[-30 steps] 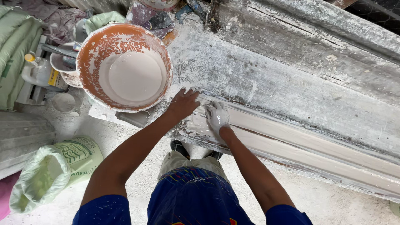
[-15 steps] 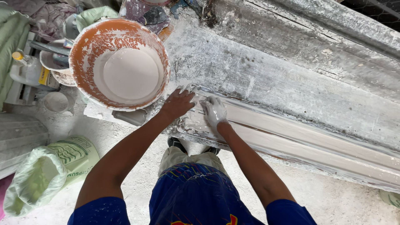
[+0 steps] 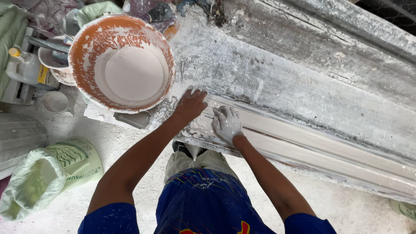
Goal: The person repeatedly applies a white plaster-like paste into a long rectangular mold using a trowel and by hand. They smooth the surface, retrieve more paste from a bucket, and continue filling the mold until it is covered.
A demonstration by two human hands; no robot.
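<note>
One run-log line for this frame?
left hand: flat on wet plaster strip | right hand: plaster-coated, pressing strip | orange bowl: beside left hand, holds plaster

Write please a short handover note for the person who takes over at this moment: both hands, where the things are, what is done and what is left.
Left hand: flat, palm down, on the near end of the long white plaster moulding, fingers spread; it holds nothing.
Right hand: coated in white plaster, also pressed flat on the moulding, just beside the left hand.
Orange bucket of white plaster mix: on the bench, left of the hands, still well filled.
Green sack: open, on the floor at the lower left.
Done: the moulding strip looks smooth along most of its length to the right.
Left: the end under the hands looks rough and wet.
</note>
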